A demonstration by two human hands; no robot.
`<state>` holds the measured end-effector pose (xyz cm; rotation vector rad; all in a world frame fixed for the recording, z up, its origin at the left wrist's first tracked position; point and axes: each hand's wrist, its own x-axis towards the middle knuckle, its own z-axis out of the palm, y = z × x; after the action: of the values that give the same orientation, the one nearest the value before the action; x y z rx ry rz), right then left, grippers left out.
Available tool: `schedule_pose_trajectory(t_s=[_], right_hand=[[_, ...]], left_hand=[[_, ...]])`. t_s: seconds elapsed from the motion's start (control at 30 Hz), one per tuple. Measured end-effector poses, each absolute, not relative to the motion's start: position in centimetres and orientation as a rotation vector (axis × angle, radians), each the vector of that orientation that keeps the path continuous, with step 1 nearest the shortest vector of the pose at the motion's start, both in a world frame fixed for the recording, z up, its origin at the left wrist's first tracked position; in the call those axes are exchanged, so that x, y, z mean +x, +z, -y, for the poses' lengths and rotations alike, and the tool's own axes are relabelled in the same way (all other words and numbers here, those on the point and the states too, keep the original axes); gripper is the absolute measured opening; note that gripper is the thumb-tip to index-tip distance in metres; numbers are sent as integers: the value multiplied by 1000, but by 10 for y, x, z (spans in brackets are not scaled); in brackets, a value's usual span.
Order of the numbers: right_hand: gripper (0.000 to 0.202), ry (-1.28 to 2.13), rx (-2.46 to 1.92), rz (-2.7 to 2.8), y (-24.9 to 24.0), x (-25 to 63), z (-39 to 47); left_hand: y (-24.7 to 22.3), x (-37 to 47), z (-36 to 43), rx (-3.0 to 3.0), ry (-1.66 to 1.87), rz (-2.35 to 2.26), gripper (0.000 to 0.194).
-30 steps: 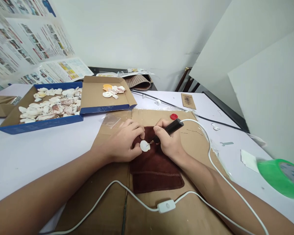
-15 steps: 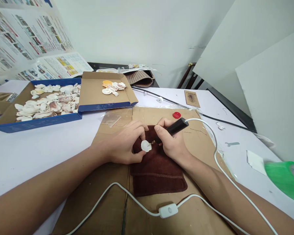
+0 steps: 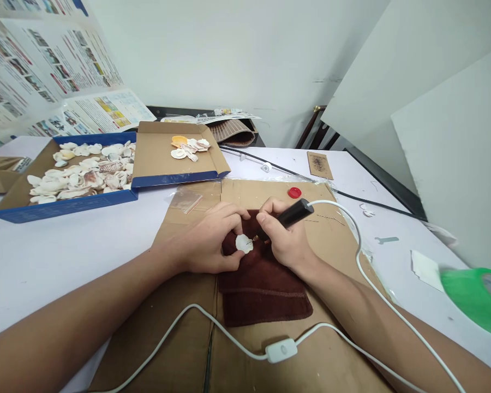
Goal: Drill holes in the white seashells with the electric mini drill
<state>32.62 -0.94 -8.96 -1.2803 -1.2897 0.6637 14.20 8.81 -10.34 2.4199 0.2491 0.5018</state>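
Observation:
My left hand grips a small white seashell by its edge, between thumb and fingers. In my right hand is a black pen-shaped rotary tool, closed in the fingers and slanted down to the left. Its thin bit meets the inner face of the shell. Beneath both hands lies a folded dark brown cloth on flattened cardboard. A white cord runs from the tool's back end past my right forearm.
A blue box full of seashells stands left, its open lid holding several more. An inline switch lies near the front. Rightward are a red cap, small wrench and green tape roll.
Both hands keep the same hold on the shell and the tool. Pale marks near the shell's right edge look fainter now; the view has shifted very slightly.

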Motion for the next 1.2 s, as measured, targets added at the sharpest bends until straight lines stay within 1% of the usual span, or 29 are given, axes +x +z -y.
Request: schedule_pose_trajectory(t_s=[0.13, 0.47, 1.2], right_hand=[[25, 606, -1245, 1399, -89, 324, 12], [23, 559, -1248, 1440, -87, 321, 12], [26, 602, -1256, 1382, -87, 322, 11]], left_hand=[[-105, 143, -89, 2427, 526, -227, 24], [-106, 143, -89, 2455, 565, -207, 25], [-103, 144, -88, 2459, 527, -253, 26]])
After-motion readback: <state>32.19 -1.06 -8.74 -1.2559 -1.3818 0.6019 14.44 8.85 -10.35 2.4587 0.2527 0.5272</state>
